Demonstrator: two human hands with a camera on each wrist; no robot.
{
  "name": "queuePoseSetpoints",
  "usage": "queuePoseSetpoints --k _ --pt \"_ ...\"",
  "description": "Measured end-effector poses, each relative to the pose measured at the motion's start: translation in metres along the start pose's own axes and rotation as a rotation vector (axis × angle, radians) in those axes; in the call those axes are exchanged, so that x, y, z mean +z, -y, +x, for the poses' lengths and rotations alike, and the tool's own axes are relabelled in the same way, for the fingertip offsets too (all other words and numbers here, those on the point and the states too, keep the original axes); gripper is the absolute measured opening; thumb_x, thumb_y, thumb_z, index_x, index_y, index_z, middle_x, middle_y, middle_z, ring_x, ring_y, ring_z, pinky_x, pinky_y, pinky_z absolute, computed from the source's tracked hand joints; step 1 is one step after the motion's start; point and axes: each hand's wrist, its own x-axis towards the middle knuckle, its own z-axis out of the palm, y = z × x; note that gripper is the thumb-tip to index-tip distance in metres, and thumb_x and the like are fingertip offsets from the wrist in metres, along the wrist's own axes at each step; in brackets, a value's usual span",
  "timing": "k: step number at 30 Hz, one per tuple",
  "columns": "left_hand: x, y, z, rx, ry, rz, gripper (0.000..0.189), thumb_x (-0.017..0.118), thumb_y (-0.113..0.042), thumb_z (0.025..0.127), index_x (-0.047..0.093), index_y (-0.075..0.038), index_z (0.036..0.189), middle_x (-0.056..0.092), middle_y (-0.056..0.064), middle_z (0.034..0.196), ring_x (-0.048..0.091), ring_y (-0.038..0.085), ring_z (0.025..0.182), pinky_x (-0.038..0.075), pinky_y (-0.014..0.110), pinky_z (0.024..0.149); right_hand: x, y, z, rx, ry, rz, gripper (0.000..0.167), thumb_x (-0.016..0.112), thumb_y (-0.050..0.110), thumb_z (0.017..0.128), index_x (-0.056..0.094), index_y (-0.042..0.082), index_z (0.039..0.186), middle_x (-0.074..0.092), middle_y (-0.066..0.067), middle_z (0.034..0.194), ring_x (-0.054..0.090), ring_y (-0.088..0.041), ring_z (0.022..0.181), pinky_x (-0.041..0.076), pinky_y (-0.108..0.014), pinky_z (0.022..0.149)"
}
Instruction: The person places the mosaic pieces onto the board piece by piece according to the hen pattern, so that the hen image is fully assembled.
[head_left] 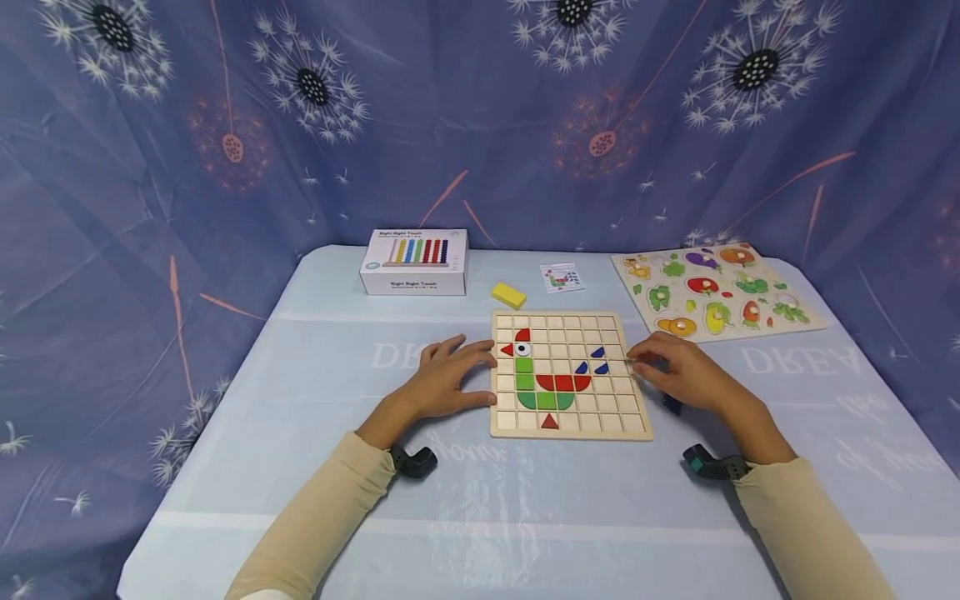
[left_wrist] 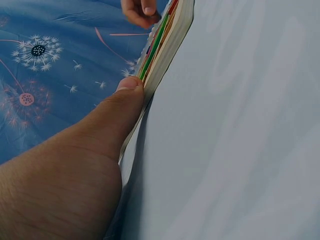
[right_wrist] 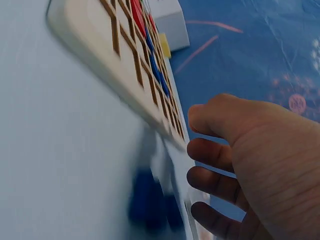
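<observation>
A wooden grid board (head_left: pixel 600 417) lies on the table with coloured pieces set out in the shape of a bird. My left hand (head_left: pixel 446 383) has its fingers spread along the board's left edge; in the left wrist view the thumb (left_wrist: pixel 131 90) touches the rim. By the right edge hovers my right hand (head_left: pixel 678 371), fingers loosely bent, with nothing seen between them. Blue pieces (right_wrist: pixel 150 200), blurred in the right wrist view, lie on the table beneath it. On the grid are blue triangles (head_left: pixel 597 352), a red row (head_left: pixel 564 383) and a white eye piece (head_left: pixel 522 349).
Behind the board stand a white box (head_left: pixel 416 262), a yellow block (head_left: pixel 509 295) and a small picture card (head_left: pixel 562 278). A vegetable puzzle board (head_left: pixel 727 292) lies at the back right. A patterned blue curtain (head_left: pixel 480 125) hangs behind the table.
</observation>
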Motion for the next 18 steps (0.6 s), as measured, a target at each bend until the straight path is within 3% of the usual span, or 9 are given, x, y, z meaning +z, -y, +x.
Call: queuePoseSetpoints --k 6,14,18 --pt "0.0 -0.001 0.001 -0.001 0.006 0.007 0.054 0.067 -0.062 0.09 0.056 -0.033 0.134 0.034 -0.009 0.161 0.018 0.037 0.15 0.013 0.061 0.11 -0.018 -0.013 -0.025 0.077 -0.023 -0.059 0.025 0.076 0.004 0.09 0.071 0.006 0.114 0.067 -0.007 0.11 0.064 -0.027 0.102 0.05 -0.052 0.086" --pt "-0.002 -0.002 0.0 0.003 0.003 0.006 0.053 0.067 -0.062 0.09 0.056 -0.033 0.134 0.034 -0.008 0.161 0.019 0.038 0.149 0.013 0.062 0.11 -0.022 -0.03 -0.051 0.14 -0.069 -0.139 0.028 0.081 0.003 0.084 0.073 0.008 0.111 0.066 -0.006 0.107 0.061 -0.025 0.096 0.045 -0.024 0.083" --pt "-0.002 -0.002 -0.001 0.005 0.0 0.005 0.054 0.067 -0.062 0.09 0.057 -0.032 0.134 0.035 -0.008 0.161 0.019 0.038 0.149 0.013 0.062 0.109 -0.025 -0.033 -0.055 0.183 -0.112 -0.146 0.031 0.08 0.001 0.084 0.071 0.006 0.112 0.065 -0.011 0.109 0.061 -0.03 0.1 0.048 -0.041 0.09"
